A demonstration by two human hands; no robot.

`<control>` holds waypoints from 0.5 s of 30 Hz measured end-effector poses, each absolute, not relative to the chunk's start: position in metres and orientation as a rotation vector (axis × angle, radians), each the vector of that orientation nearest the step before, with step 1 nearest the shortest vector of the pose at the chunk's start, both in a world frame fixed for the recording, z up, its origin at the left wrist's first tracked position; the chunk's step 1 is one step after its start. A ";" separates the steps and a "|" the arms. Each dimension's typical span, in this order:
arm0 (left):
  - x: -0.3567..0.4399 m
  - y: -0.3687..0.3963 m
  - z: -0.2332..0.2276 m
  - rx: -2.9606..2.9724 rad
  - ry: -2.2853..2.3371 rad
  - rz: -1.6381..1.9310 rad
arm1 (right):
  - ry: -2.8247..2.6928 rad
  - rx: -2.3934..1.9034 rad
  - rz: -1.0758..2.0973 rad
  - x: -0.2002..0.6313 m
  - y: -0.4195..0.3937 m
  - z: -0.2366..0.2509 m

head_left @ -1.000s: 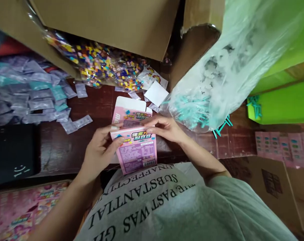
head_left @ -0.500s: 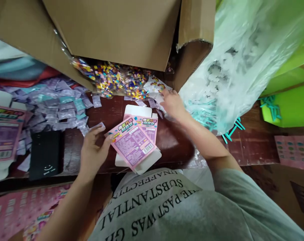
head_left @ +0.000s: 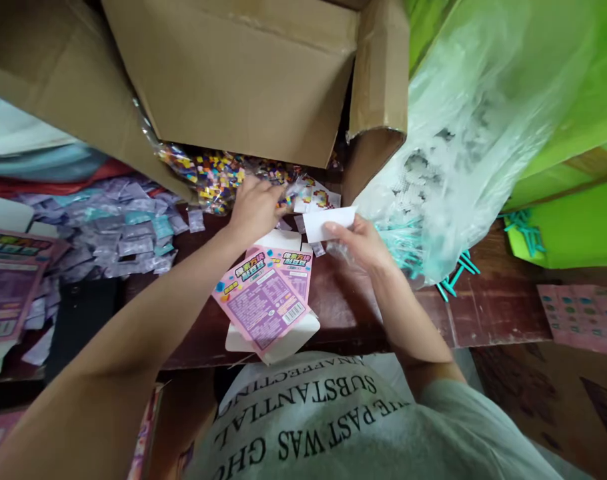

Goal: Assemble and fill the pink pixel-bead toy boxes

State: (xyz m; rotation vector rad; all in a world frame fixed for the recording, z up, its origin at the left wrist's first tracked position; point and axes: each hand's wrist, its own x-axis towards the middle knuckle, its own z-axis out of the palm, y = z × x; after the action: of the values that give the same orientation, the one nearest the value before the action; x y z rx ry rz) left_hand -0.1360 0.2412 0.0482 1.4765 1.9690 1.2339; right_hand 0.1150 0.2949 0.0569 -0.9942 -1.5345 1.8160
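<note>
Nearest the body: flat pink-and-purple printed cardboard carton (head_left: 263, 308) with white end flaps, lying free on the dark red-brown wooden tabletop (head_left: 343, 307), below and between both grips, neither touching it. Right hand (head_left: 362, 243): grip pinched on a small white paper card (head_left: 328, 223), thumb on top and fingers under, card held just clear of the tabletop. Card looks thin and light and should flex easily, so an edge pinch as now seems right; a hard squeeze would likely crease it. Left hand (head_left: 256, 205): reached forward past the carton, fingers curled down into the clear plastic bag of small multicoloured square beads (head_left: 218, 175). Whether that grip has closed on anything I cannot tell, since the fingertips are hidden. Bead bag film looks slick and soft; the contents would probably shift, so best taken by a bunched fold of the film. Left of that grip: heap of small lilac and teal plastic sachets (head_left: 118, 223). Right of the card-holding grip: large translucent plastic bag of teal plastic sticks (head_left: 433, 200), a few sticks spilled out beside it. Beyond both grips: open brown corrugated cardboard box (head_left: 243, 73) tipped over the bead bag.
</note>
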 end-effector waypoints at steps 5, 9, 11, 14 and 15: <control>-0.086 0.203 0.049 1.050 1.625 1.590 | -1.351 -0.938 1.877 0.107 0.259 0.042; -0.049 0.174 0.052 0.671 1.257 1.708 | -1.534 -0.952 1.678 0.095 0.259 0.037; -0.044 0.161 0.048 0.541 1.202 1.701 | -1.645 -1.001 1.540 0.103 0.264 0.038; -0.047 0.151 0.036 0.472 1.306 1.727 | -1.599 -1.054 1.392 0.122 0.268 0.044; -0.047 0.151 0.033 0.461 1.350 1.746 | -1.533 -1.057 1.405 0.127 0.267 0.047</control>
State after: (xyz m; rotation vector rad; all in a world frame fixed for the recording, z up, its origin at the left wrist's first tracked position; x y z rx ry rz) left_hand -0.0469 0.1510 0.0327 0.4612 1.3496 1.7460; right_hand 0.1267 0.2674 0.0466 -1.0566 -1.5331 1.4049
